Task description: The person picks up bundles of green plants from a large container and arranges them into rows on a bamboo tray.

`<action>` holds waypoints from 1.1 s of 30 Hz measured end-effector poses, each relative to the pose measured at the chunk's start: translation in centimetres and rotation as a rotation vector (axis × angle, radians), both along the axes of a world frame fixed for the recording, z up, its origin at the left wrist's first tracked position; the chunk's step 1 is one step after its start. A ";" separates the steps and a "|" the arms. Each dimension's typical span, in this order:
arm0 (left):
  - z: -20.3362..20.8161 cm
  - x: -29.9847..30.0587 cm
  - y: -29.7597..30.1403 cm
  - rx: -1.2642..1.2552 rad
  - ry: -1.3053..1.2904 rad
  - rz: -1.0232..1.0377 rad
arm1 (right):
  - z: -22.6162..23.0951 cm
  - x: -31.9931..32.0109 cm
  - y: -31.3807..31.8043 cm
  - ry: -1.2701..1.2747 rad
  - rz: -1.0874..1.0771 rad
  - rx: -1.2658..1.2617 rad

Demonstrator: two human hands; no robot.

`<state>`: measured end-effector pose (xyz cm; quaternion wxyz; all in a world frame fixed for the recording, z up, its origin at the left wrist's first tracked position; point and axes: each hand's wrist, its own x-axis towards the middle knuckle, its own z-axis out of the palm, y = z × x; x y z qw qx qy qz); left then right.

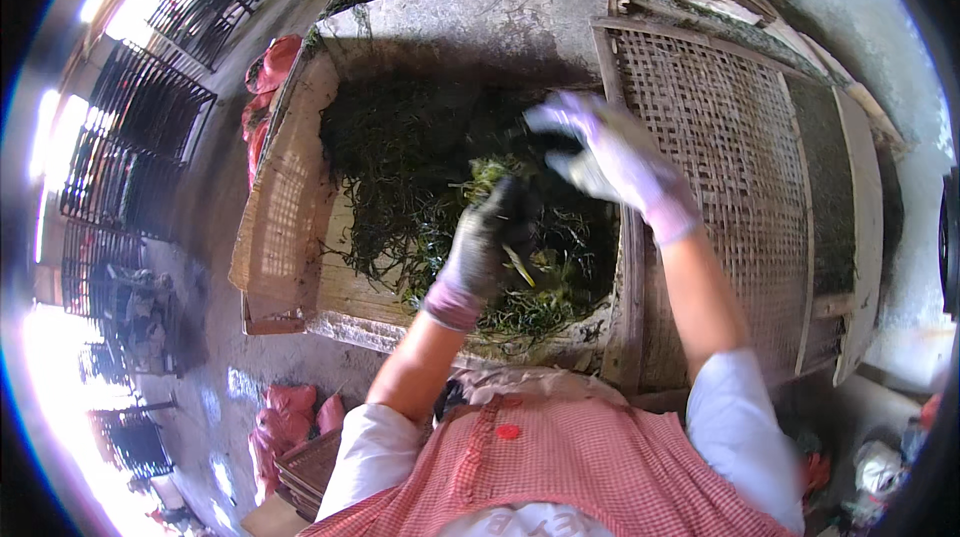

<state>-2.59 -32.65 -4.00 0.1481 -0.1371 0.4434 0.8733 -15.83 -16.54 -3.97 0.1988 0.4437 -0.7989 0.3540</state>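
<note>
My left hand (489, 239), in a pale glove with dark stained fingers, is closed over the pile and grips a small bunch of green plant strands (487, 177). A thin yellowish stem shows below its fingers. Higher and to the right, my right hand (612, 149) wears a pale lilac glove. Motion blurs it, but thumb and fingers are spread with nothing visible between them. Beneath both hands lies a tangled heap of dark green strands (390, 172), in a wide shallow bin (470, 22) with worn pale walls. The exact plant cannot be made out.
A woven lattice panel (715, 127) in a wooden frame adjoins the bin on the right. Pink-red sacks (285, 422) lie on the floor at lower left, with others (272, 67) beside the bin's far left corner. Dark slatted racks (150, 107) line the left side.
</note>
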 end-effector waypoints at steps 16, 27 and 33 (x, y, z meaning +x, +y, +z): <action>9.1 -0.2 4.1 -0.581 0.281 0.237 | -5.7 8.5 -3.2 -0.057 -0.065 -0.108; 28.5 -2.6 -5.2 -0.199 0.772 -0.190 | -12.6 11.6 -0.6 -0.202 -0.037 -0.043; 29.1 -0.4 -4.5 -0.213 0.778 -0.211 | -20.7 16.0 2.0 -0.678 -0.179 0.221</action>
